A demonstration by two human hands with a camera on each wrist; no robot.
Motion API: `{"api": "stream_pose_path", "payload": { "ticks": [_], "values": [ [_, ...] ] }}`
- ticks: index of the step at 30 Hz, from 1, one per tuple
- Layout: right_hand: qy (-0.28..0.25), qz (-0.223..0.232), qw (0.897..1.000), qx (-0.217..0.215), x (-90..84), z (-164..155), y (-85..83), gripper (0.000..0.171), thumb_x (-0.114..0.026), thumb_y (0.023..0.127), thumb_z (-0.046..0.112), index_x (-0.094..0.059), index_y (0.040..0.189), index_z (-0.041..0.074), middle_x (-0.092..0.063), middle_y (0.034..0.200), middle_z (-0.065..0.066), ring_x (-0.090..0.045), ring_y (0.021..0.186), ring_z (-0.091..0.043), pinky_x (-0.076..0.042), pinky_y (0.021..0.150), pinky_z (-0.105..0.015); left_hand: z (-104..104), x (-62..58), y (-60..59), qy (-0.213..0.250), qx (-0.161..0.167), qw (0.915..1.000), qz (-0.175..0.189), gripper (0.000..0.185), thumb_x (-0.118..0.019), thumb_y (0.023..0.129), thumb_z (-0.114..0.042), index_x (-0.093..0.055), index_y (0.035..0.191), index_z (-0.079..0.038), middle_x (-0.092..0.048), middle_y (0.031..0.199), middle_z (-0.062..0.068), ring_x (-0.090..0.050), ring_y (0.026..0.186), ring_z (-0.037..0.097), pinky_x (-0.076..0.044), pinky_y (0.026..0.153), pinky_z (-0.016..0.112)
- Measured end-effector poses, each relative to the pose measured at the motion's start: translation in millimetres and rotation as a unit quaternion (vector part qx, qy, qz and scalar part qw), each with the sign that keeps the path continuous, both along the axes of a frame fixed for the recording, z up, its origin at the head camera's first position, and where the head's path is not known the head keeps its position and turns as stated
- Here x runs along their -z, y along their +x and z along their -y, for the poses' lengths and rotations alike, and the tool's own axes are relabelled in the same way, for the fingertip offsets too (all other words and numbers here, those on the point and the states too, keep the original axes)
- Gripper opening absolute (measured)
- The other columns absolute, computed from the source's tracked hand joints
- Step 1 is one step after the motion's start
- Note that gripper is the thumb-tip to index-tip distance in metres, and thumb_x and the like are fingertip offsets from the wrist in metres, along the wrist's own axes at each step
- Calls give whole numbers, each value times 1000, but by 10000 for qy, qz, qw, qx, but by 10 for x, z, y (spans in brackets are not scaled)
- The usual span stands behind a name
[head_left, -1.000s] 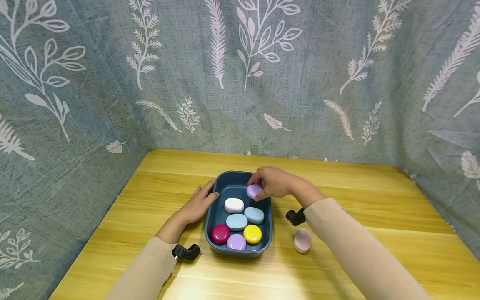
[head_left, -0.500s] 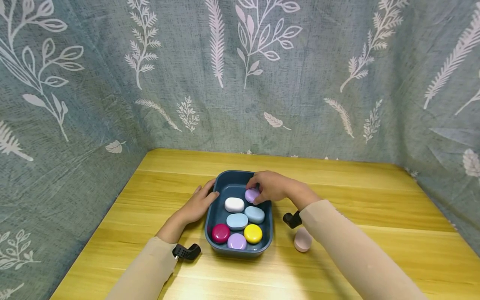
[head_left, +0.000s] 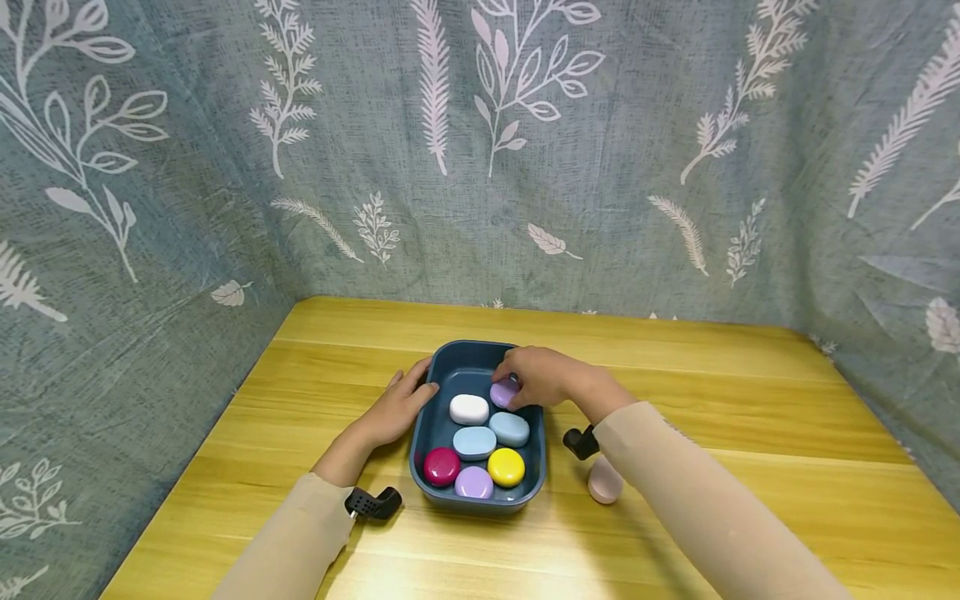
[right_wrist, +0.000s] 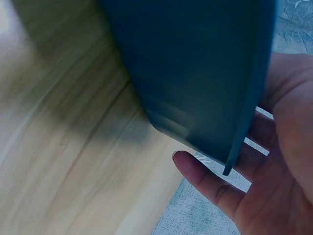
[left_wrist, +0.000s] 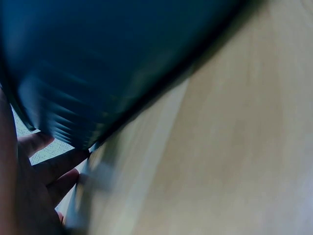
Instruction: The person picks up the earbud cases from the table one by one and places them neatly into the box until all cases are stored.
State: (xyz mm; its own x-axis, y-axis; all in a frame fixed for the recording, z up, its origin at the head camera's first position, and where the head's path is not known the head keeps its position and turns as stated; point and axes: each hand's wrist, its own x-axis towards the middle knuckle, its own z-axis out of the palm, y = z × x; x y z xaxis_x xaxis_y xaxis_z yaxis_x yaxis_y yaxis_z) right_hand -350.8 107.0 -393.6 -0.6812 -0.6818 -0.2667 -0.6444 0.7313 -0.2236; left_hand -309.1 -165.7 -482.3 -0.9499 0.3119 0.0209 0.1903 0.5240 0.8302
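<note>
In the head view, a dark blue rectangular container (head_left: 416,433) holds several smooth, glossy, soap-like pieces. My right hand (head_left: 540,375) reaches over its right rim and pinches a round lavender piece (head_left: 503,393) in the far right part. The right wrist view shows other fingers (right_wrist: 208,181) of that hand outside the wall. My left hand (head_left: 393,412) holds the left wall, thumb over the rim, fingers (left_wrist: 61,164) outside. Inside lie a white oval (head_left: 468,410), two light blue ovals (head_left: 474,443), a yellow round (head_left: 506,467), a magenta round (head_left: 442,467) and another lavender round (head_left: 474,483).
A pale pink round piece (head_left: 604,481) is on the wooden table (head_left: 735,400), right of the container and close to the right sleeve. Grey-blue leaf-patterned cloth (head_left: 480,208) hangs behind the table and at its sides. Each wrist carries a black camera mount (head_left: 372,503).
My right hand has lowered slightly toward the near side, bringing the lavender piece down and a little left inside the container. The left hand stays in place.
</note>
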Motion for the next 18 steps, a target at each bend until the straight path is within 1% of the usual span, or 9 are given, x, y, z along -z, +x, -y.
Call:
{"api": "stream_pose_path", "payload": {
  "ticks": [4, 7, 10, 14, 18],
  "values": [
    [204, -92, 9997, -32, 14, 18, 9, 45, -78, 94, 24, -68, 137, 14, -65, 124, -7, -62, 106, -20, -54, 99, -40, 7, -7, -3, 33, 56, 10000, -58, 60, -40, 110, -35, -28, 165, -15, -37, 167, 13, -10, 162, 41, 3, 131, 59],
    [286, -112, 9995, -16, 25, 26, 17, 44, -77, 95, 23, -68, 137, 15, -64, 128, -8, -62, 111, -21, -54, 102, -42, 7, -16, -3, 39, 94, 9999, -99, 60, -40, 110, -35, -29, 164, -14, -37, 167, 13, -18, 160, 39, 5, 131, 57],
    [346, -107, 9993, 25, 36, 30, 26, 44, -76, 95, 22, -68, 138, 16, -64, 132, -9, -62, 116, -23, -52, 106, -43, 5, -19, -2, 18, 104, 9999, -122, 60, -40, 110, -35, -29, 164, -13, -37, 167, 14, -22, 160, 38, 5, 131, 56],
    [422, -120, 9990, 41, 39, 39, 34, 44, -75, 96, 23, -67, 139, 17, -63, 134, -10, -61, 118, -25, -51, 108, -44, 6, -14, -4, 10, 94, 9999, -120, 60, -40, 109, -35, -29, 164, -13, -38, 166, 13, -22, 159, 38, 5, 132, 56],
    [457, -107, 9989, 69, 40, 48, 30, 45, -75, 96, 23, -67, 139, 17, -63, 135, -10, -61, 120, -25, -51, 109, -45, 10, 0, -11, 2, 64, 9999, -90, 60, -40, 109, -36, -29, 164, -14, -38, 167, 13, -16, 161, 39, 4, 131, 58]
  ]
}}
